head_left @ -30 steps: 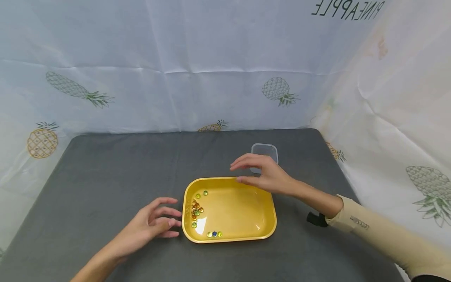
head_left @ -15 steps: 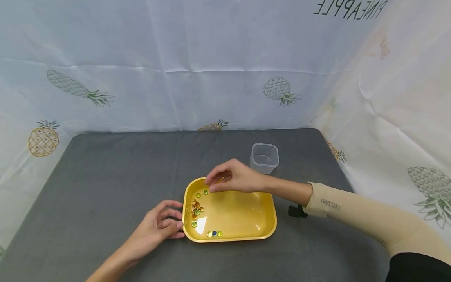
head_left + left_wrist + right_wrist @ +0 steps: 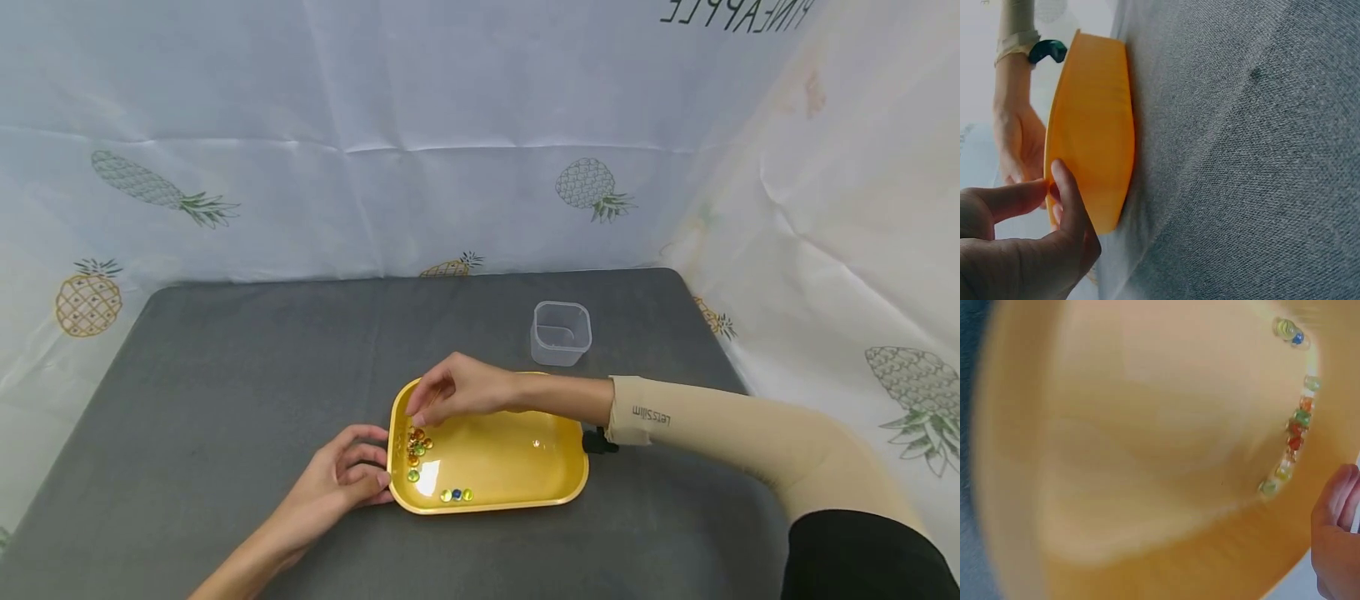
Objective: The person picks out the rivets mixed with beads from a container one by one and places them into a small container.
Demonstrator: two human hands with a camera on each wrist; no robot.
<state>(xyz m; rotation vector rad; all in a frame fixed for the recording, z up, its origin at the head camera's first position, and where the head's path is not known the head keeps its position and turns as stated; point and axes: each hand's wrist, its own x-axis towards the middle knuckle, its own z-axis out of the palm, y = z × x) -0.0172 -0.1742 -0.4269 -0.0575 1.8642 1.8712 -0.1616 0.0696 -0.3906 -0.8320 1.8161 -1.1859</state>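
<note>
A shallow yellow tray (image 3: 495, 467) lies on the table, with several small glass marbles (image 3: 417, 446) in amber and green along its left end. Three more marbles (image 3: 457, 495), one blue, sit by its near edge. My left hand (image 3: 337, 471) holds the tray's left rim from outside; in the left wrist view its thumb and finger meet at the rim. Over the tray's back left corner, my right hand (image 3: 465, 387) reaches down with thumb and index apart. It hides two green marbles (image 3: 1275, 480) from the head view; the right wrist view shows them lying in the tray.
Behind the tray stands a small clear plastic box (image 3: 560, 333), open at the top. A grey cloth (image 3: 262, 358) covers the table. White pineapple-print curtains (image 3: 480, 125) hang at the back and sides.
My right hand has moved left from near the clear box to above the marbles at the tray's back left corner. My left hand has come up to the rim. The tray stays in place.
</note>
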